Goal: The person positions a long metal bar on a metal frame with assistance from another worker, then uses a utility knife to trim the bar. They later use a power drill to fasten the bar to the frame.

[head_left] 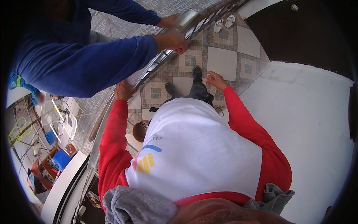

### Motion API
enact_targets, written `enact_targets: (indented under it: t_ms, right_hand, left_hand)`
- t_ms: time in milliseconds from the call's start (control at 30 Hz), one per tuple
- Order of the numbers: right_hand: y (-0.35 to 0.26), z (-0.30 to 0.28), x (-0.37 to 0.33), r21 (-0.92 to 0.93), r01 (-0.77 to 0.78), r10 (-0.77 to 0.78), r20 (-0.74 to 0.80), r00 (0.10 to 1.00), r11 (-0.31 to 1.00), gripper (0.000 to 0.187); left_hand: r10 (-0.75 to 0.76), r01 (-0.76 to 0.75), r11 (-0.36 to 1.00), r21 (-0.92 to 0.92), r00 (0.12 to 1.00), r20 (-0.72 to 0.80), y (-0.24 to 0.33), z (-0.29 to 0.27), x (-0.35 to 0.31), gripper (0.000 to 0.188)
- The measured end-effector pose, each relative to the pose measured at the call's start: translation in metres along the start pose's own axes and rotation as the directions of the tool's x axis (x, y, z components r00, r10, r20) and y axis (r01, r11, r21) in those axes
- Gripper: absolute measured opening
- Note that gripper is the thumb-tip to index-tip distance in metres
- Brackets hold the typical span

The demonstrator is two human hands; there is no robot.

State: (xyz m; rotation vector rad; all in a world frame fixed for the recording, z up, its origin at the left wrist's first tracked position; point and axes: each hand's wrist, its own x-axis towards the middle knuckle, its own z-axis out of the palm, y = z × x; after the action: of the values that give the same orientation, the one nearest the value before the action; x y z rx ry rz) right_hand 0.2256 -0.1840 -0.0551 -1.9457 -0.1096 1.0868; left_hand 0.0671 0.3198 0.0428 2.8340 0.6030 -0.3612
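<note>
My left hand (125, 91) is closed at the lower end of a long, shiny metal frame piece (154, 63) that slants up to the right along a railing; the exact grip is partly unclear. My right hand (215, 80) hangs over the tiled floor with thumb and fingers drawn together; anything pinched there is too small to make out. A co-worker in blue sleeves (93, 63) reaches in from the left. One of that person's hands (172, 40) lies on the frame piece, and the other (169, 21) is at its upper part.
A dark railing bar (100, 123) runs beside my left arm. Below stand a white chair (69, 121) with tools, a blue container (61, 158) and another person (37, 98). A brown pot (140, 130) is near my legs, sandals (224, 23) lie ahead, and a white wall (298, 130) rises right.
</note>
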Motion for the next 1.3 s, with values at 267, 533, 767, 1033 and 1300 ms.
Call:
enact_targets:
  t_ms: [267,533,767,1033,1300]
  right_hand:
    - [-0.052,-0.004,0.009,-0.016,0.056,-0.055,0.028,0.998,0.998,0.066]
    - [-0.007,0.001,0.002,-0.218,0.022,-0.008,0.064,0.998,0.976,0.07]
    - [0.006,0.0,-0.009,-0.2,-0.015,0.025,0.05,0.998,0.98,0.073]
    - [0.002,-0.001,-0.02,-0.25,-0.007,0.025,0.068,0.997,0.968,0.076]
    - [-0.001,0.0,-0.025,-0.251,-0.003,0.023,0.079,0.997,0.968,0.076]
  left_hand:
    - [0.038,-0.04,0.998,-0.05,0.998,-0.051,-0.008,0.007,-0.003,0.088]
    - [0.087,-0.089,0.996,-0.032,0.995,-0.048,-0.005,0.002,-0.002,0.083]
    - [-0.111,0.111,0.994,0.011,0.987,0.112,0.005,-0.005,0.002,0.099]
    - [-0.078,0.076,0.996,0.041,0.994,0.075,0.002,0.0,0.001,0.097]
    - [-0.019,0.019,1.0,0.011,1.0,-0.002,0.002,0.001,-0.001,0.086]
